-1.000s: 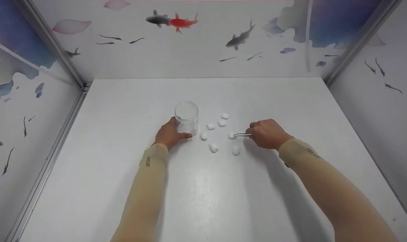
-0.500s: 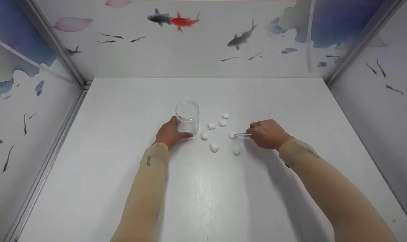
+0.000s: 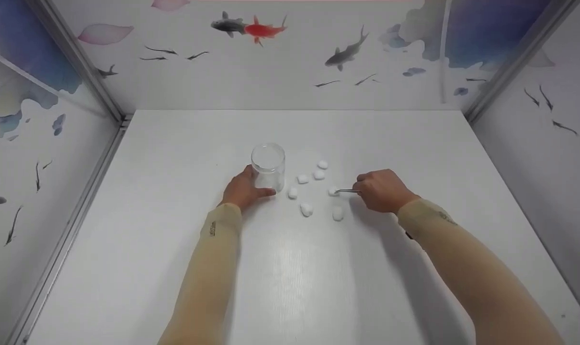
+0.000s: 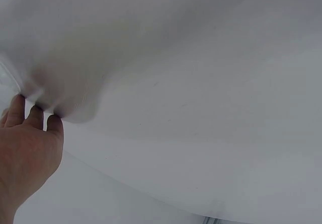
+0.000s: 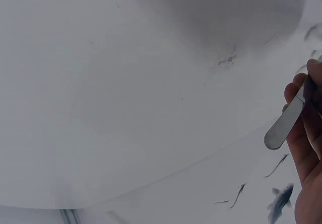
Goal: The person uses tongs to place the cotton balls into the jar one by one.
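My left hand [image 3: 242, 190] grips a clear jar [image 3: 268, 167] low on its side, thumb in front and fingers partly hidden behind it. The jar stands upright with its mouth uncovered. In the left wrist view, the left hand's [image 4: 32, 148] fingertips reach the jar's edge at the far left. My right hand [image 3: 384, 190] pinches metal tweezers [image 3: 348, 190], whose bent tips meet a white cotton ball [image 3: 333, 191] on the table. The tweezers' flat rear end [image 5: 283, 131] sticks out of the right hand [image 5: 307, 128] in the right wrist view.
Several more cotton balls lie between jar and right hand, among them one near the front [image 3: 306, 209], one at the right [image 3: 337, 213] and one at the back [image 3: 322, 165]. White panels with painted fish [image 3: 263, 30] enclose the white table [image 3: 290, 278] at back and sides.
The tweezers' two arms, apart earlier, now come together at the cotton ball. Both hands and the jar stay in place; the head view shifts slightly.
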Motion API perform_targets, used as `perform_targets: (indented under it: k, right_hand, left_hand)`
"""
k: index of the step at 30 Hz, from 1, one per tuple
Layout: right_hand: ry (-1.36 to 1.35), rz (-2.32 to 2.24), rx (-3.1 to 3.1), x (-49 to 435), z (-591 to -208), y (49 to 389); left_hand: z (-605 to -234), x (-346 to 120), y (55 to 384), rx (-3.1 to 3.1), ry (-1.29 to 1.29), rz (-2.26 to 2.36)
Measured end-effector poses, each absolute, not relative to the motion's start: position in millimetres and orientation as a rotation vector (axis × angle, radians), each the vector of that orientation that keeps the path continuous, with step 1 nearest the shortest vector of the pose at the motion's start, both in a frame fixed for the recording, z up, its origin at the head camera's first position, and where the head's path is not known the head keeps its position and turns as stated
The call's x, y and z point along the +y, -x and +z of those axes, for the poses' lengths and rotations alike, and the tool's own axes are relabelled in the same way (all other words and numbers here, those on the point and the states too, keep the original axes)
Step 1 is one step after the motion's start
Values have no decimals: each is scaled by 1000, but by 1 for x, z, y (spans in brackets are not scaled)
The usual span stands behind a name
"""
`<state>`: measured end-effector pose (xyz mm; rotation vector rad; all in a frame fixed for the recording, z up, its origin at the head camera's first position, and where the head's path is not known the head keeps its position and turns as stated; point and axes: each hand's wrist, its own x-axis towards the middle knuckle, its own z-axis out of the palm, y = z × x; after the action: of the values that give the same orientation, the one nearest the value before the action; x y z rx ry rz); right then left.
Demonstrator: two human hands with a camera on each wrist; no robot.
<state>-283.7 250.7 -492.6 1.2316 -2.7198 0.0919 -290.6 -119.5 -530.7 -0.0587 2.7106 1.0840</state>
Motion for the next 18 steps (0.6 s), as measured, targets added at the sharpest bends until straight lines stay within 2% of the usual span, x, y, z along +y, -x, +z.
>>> perform_targets:
  k: [18]
  right_hand:
    - [-1177, 94, -2671, 259, -475, 288]
  left_hand:
    - [-531, -120, 291, 2715, 42, 1085]
